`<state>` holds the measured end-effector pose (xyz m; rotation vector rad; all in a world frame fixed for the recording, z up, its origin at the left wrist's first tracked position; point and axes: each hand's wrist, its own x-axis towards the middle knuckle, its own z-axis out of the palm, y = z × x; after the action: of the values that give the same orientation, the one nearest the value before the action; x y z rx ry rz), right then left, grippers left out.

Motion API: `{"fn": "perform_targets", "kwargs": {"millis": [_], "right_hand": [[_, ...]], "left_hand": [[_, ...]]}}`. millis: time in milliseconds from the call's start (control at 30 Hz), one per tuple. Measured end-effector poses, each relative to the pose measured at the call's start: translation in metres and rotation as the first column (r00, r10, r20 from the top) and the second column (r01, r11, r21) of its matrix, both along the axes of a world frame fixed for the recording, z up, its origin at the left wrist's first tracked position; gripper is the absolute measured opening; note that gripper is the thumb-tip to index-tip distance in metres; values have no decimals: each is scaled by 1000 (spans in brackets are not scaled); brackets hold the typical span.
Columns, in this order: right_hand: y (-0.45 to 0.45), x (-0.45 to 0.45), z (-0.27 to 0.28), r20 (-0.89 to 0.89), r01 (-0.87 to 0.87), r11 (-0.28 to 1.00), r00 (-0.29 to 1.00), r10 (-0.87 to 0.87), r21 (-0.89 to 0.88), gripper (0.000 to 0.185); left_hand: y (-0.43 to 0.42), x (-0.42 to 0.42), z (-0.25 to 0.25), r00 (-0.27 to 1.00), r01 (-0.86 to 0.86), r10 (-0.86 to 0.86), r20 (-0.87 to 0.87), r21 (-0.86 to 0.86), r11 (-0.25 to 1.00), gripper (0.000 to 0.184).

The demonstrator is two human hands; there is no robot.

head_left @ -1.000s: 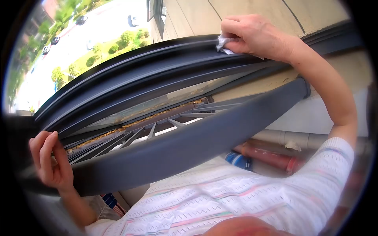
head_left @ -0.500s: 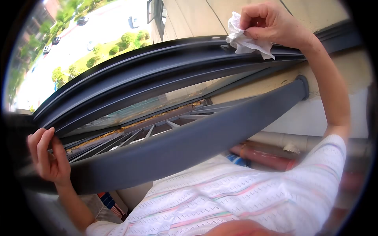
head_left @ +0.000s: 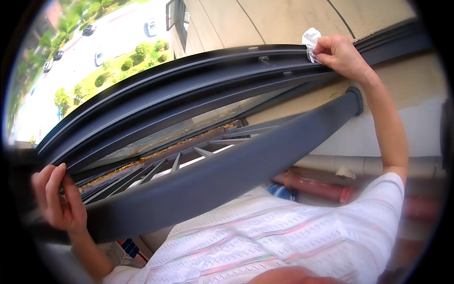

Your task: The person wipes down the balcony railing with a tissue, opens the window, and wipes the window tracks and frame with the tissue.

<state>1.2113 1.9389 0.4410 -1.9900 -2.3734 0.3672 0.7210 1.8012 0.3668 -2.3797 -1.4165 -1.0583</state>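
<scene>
Currently, the right hand [head_left: 344, 57] pinches a crumpled white tissue [head_left: 310, 39] at the right-hand part of the long, dark grey, grooved window frame [head_left: 189, 81]. The left hand [head_left: 59, 201], fingers bent, is at the frame's left end; whether it grips cannot be determined. A broad, dark grey, smooth handrail [head_left: 222, 182] runs below the frame.

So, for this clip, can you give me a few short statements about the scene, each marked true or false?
1. The right hand pinches a white tissue. True.
2. The left hand grips a second tissue. False: no tissue shows in the left hand.
3. The broad rail lies between the dark frame and the striped top. True.
4. No cars show outside. False: several cars do.
</scene>
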Motion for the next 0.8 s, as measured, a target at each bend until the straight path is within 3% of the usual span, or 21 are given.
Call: {"fn": "perform_targets", "kwargs": {"millis": [200,333,467,500,533,600,700,733,800], "right_hand": [[-12,-79,-3,53,-225,972,974,221,67,4],[-13,-101,-2,77,-253,967,965,249,44,5],[-11,-74,5,-144,-183,979,975,169,-88,2],[-12,-65,9,-262,-108,985,963,70,-136,2],[-10,-45,7,-253,-131,990,957,139,50,5],[-9,-12,6,-468,-31,995,881,72,94,6],[-15,22,-30,-729,195,964,684,-3,179,7],[-14,33,-44,-774,166,964,630,59,208,13],[-15,35,-65,-728,157,914,660,185,374,16]], "left_hand": [[2,3,3,999,27,-27,-21,-2,1000,24],[1,5,4,1000,29,-29,8,-11,1000,26],[0,8,5,1000,25,-25,0,-2,1000,27],[-1,9,7,1000,21,-21,-10,1,1000,27],[-1,10,12,1000,22,-23,-15,-40,999,26],[-1,13,27,999,27,-31,-30,-121,992,23],[16,42,62,978,163,-181,-98,-170,972,19],[28,61,68,964,221,-238,-119,-141,965,18],[63,96,76,914,325,-352,-200,-155,933,19]]}}
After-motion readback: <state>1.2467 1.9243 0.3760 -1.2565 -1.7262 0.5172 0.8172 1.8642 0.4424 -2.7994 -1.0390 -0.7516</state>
